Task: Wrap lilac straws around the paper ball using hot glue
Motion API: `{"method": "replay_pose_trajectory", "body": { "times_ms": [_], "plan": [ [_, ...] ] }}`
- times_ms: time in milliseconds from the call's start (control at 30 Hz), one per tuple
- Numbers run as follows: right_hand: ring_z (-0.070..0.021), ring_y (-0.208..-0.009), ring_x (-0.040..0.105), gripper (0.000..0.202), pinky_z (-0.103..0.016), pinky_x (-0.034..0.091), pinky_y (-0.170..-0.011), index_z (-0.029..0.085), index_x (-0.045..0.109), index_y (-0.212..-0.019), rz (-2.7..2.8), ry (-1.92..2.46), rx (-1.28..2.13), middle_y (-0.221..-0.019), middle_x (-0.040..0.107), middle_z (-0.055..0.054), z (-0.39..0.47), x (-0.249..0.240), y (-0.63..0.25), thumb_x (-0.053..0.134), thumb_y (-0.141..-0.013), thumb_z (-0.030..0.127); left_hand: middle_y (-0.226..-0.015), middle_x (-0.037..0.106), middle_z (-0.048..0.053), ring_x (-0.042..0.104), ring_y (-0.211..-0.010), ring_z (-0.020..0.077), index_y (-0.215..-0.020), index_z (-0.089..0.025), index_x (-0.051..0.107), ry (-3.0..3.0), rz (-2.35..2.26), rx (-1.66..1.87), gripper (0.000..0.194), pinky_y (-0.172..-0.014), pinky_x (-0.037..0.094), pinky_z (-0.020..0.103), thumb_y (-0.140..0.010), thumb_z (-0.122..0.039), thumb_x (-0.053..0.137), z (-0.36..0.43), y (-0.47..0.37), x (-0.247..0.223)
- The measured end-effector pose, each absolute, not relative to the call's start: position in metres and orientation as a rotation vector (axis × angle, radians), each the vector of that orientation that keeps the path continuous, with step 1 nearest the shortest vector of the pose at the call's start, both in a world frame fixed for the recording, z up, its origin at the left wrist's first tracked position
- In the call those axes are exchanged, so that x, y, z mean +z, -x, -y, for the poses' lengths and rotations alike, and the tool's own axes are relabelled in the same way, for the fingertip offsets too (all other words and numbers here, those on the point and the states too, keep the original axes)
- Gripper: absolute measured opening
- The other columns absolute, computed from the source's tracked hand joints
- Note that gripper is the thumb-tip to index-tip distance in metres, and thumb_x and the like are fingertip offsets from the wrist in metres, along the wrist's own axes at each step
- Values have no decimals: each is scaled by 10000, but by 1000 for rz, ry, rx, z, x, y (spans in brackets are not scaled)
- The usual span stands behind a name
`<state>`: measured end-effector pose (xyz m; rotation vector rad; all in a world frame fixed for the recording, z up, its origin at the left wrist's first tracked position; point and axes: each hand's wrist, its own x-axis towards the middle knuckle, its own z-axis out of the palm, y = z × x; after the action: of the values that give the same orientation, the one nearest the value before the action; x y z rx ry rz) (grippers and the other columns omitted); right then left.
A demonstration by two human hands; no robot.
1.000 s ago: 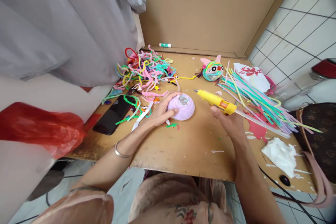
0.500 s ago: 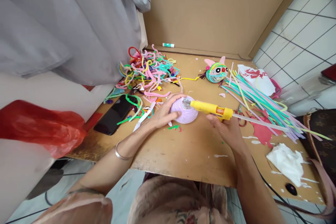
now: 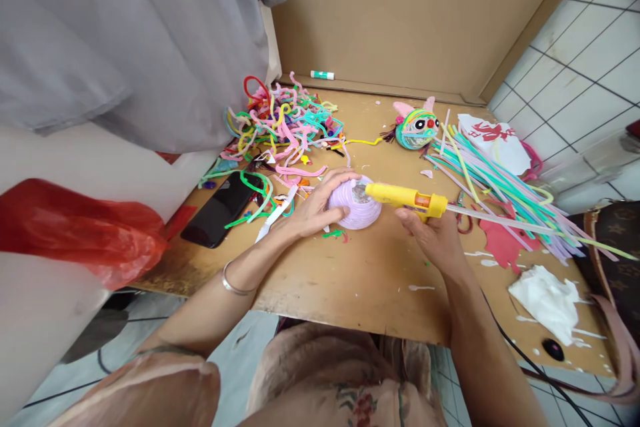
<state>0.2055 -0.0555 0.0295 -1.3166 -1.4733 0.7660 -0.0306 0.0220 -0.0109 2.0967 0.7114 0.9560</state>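
My left hand (image 3: 325,205) is wrapped round the left side of a ball wound in lilac pipe cleaners (image 3: 361,213), resting on the table. A greyish patch without winding shows on the ball's upper side. My right hand (image 3: 434,237) grips a yellow hot glue gun (image 3: 407,197), a long clear glue stick (image 3: 495,217) trailing from its back end. The gun's nozzle points left at the bare patch, at or very near it; whether it touches I cannot tell. Green and pink scraps (image 3: 334,235) lie just below the ball.
A tangle of pipe cleaners (image 3: 285,123) and a black phone (image 3: 220,210) lie left. At the back stand a glue stick tube (image 3: 322,75) and a decorated ball with ears (image 3: 417,127). Straight pipe cleaners (image 3: 505,187), scissors (image 3: 465,220), a white tissue (image 3: 545,300) and a bag (image 3: 615,240) are right.
The view has shifted slightly. My left hand still holds the lilac ball, and the glue gun's nozzle stays at its bare patch with hardly any movement.
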Motion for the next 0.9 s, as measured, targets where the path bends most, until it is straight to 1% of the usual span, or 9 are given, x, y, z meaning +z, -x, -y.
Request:
{"method": "replay_pose_trajectory", "body": {
  "times_ms": [133,267,367,467,533,667,767,900],
  "plan": [
    [-148,-582,555,380,-285,520,-577,229,512,-585,1447,1352,805,-513,452,50,55,24,-208,751,-754,472,-1508,502,118,415,-1453,354,-1393,-250,527,-2120,-691,958,603,-1246,297,571,-816,-414,595,-22,31,-10],
    [-139,-567,559,324,-271,513,-550,212,600,-651,1421,1381,828,-550,540,39,55,21,-209,774,-726,475,-1515,500,115,406,-1458,355,-1399,-258,520,-2115,-706,953,613,-1242,293,583,-808,-401,601,-22,31,-11],
    [-142,-595,586,303,-268,520,-556,199,672,-747,1418,1367,828,-637,638,15,54,17,-211,799,-706,472,-1520,494,117,409,-1455,349,-1400,-255,518,-2105,-706,955,616,-1244,288,581,-806,-395,604,-22,31,-12],
    [-157,-645,610,346,-279,526,-576,196,702,-826,1430,1369,830,-740,704,-11,51,13,-213,831,-680,482,-1526,484,115,407,-1457,345,-1400,-255,518,-2099,-710,949,619,-1250,282,581,-806,-408,604,-23,32,-14],
    [-161,-651,606,381,-288,523,-585,194,694,-814,1428,1393,825,-748,706,-15,50,10,-213,859,-645,493,-1523,480,118,406,-1458,344,-1401,-253,516,-2097,-712,945,627,-1254,280,578,-803,-415,604,-23,32,-15],
    [-155,-621,577,432,-292,506,-569,190,657,-757,1390,1445,805,-702,670,-8,49,11,-211,887,-582,512,-1509,494,122,412,-1459,344,-1403,-251,505,-2102,-707,937,633,-1246,297,583,-794,-386,610,-24,32,-15],
    [-160,-623,585,434,-300,515,-571,192,654,-760,1397,1432,824,-705,677,-14,49,14,-209,876,-596,527,-1501,508,119,424,-1452,347,-1396,-251,510,-2099,-691,951,622,-1232,322,582,-795,-378,610,-24,31,-15],
    [-169,-645,609,421,-307,531,-592,194,670,-784,1395,1432,834,-736,709,-26,50,14,-209,871,-609,520,-1509,495,122,413,-1458,344,-1398,-246,516,-2093,-698,942,625,-1243,307,573,-799,-396,615,-23,32,-15]
  ]
}}
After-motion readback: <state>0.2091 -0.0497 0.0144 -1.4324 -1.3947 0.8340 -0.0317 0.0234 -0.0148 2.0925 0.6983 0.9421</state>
